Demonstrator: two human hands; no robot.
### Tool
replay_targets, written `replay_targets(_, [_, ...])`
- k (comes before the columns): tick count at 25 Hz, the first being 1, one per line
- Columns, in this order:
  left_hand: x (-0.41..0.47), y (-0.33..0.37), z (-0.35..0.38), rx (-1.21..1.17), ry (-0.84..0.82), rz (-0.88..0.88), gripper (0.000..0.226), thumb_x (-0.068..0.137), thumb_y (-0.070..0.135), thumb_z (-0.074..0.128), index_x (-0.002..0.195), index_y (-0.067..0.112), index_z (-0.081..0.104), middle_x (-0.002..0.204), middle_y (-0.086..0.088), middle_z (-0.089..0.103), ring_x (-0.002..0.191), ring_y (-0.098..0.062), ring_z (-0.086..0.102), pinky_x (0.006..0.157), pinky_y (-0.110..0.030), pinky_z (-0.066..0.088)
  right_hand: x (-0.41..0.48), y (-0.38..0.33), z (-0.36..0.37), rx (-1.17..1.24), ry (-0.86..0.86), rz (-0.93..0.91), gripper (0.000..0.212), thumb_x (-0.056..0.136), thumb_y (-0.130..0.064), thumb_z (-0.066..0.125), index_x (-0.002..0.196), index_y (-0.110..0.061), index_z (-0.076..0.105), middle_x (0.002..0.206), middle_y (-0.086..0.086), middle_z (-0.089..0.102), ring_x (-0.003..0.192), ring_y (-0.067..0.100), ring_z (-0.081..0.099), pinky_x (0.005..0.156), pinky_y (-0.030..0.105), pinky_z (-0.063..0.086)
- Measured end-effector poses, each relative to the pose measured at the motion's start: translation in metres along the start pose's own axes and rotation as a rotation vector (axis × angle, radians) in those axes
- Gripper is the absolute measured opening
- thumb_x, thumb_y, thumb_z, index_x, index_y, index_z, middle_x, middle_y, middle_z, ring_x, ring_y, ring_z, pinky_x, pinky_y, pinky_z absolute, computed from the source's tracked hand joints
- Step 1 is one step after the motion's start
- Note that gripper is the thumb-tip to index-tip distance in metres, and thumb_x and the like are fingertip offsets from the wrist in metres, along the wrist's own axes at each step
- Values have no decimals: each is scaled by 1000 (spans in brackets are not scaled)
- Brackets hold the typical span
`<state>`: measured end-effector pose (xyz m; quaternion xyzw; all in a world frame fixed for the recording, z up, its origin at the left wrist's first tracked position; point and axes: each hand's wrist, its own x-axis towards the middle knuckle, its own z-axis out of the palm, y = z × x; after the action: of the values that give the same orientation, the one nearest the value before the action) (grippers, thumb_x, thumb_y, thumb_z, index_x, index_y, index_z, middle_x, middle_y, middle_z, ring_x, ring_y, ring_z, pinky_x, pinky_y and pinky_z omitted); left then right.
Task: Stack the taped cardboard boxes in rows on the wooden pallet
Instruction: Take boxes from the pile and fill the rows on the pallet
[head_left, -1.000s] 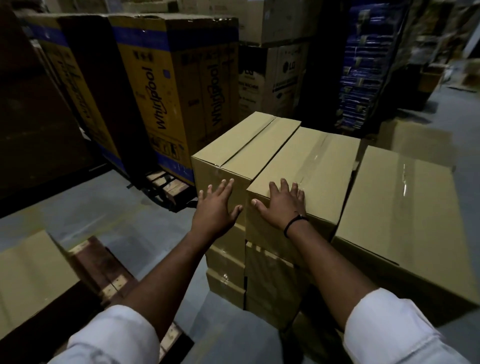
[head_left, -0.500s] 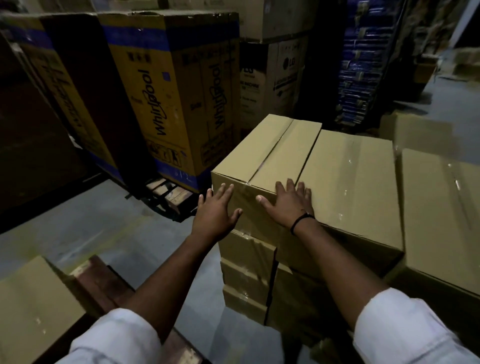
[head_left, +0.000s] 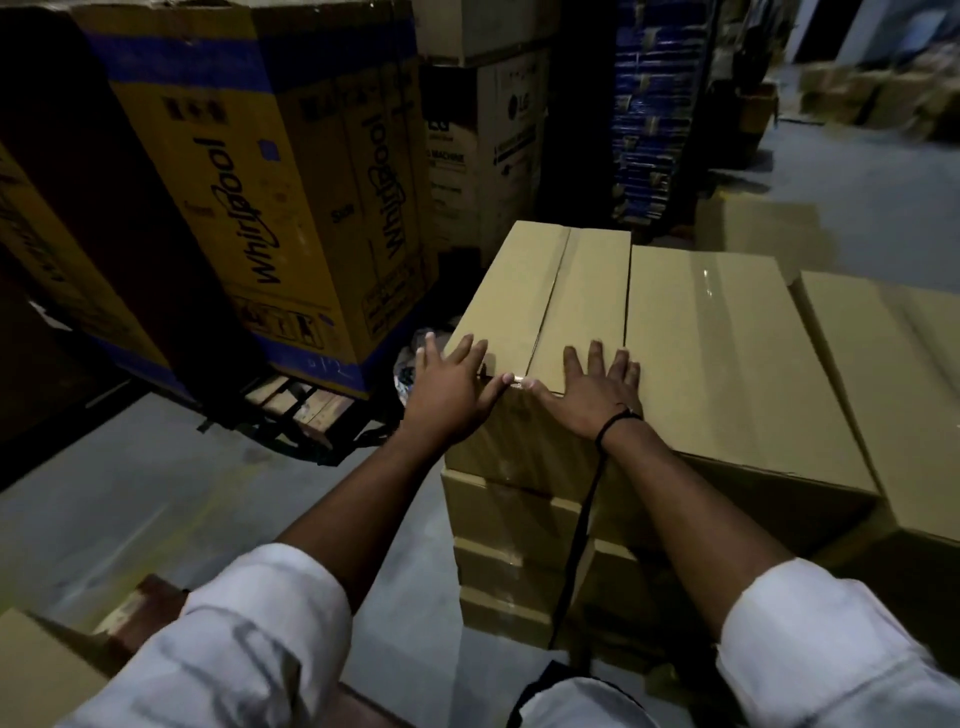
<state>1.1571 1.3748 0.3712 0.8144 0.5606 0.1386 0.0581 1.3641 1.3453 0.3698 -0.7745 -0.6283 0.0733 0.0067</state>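
While hands (head_left: 451, 397) (head_left: 592, 399) press, taped box (head_left: 524, 291) sits closed.

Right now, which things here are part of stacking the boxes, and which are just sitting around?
Job in hand:
corner box
next box
right box
boxes beneath

Lying about:
Whirlpool cartons
LG carton
blue packs

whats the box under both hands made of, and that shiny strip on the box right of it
Box: plain brown cardboard, matte, with two top flaps meeting at a centre seam. Strip on the neighbouring box: probably clear plastic packing tape, glossy, since it glares while the cardboard colour shows through.
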Motion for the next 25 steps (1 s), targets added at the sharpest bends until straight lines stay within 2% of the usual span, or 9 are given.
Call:
replay_targets(5, [53,4,3,91,-129,64,71,102,68,25,157,22,35,167,-9,26,153,-51,8,123,-63,6,30,3,-4,41,-48,10,104,82,-94,8,165,-31,4,171,10,-9,153,49,-12,123,60,-10])
replay_targets(7, [75,1,5,77,-172,64,69,102,67,27,155,23,36,167,-8,27,150,-53,15,122,-64,15,46,3,-6,50,-37,26,106,79,-95,6,164,-32,5,172,9,-8,153,50,-12,123,61,-10])
replay_targets(10, [99,-3,7,58,-219,65,71,102,67,30,159,25,27,170,-6,20,150,-52,17,119,-61,26,71,1,-8,62,-17,39,110,77,-97,5,164,-31,5,172,10,-7,152,51,-13,122,61,-10])
replay_targets(13, [122,-6,4,29,-240,74,73,103,67,29,163,27,21,172,-4,11,154,-45,10,122,-56,19,100,1,-10,63,9,45,104,82,-94,8,164,-30,6,172,10,-7,152,51,-13,123,62,-8])
replay_targets(19, [156,-14,18,-49,-264,129,74,101,70,31,163,32,20,172,4,7,156,-43,-5,123,-58,13,142,6,-14,76,15,68,98,86,-91,15,164,-32,9,172,7,-3,153,48,-11,123,61,-6])
replay_targets(21, [155,-25,21,-75,-258,135,72,101,70,32,163,36,18,172,9,4,156,-40,-7,123,-58,12,150,5,-16,90,26,58,97,86,-89,20,164,-32,12,172,7,-1,154,47,-10,124,62,-2])
replay_targets(25, [145,-53,16,-111,-249,81,71,100,73,30,162,44,12,170,19,-1,156,-38,0,120,-59,19,163,-9,-18,189,36,68,99,85,-88,35,163,-30,15,172,3,-1,154,45,-15,118,66,23])
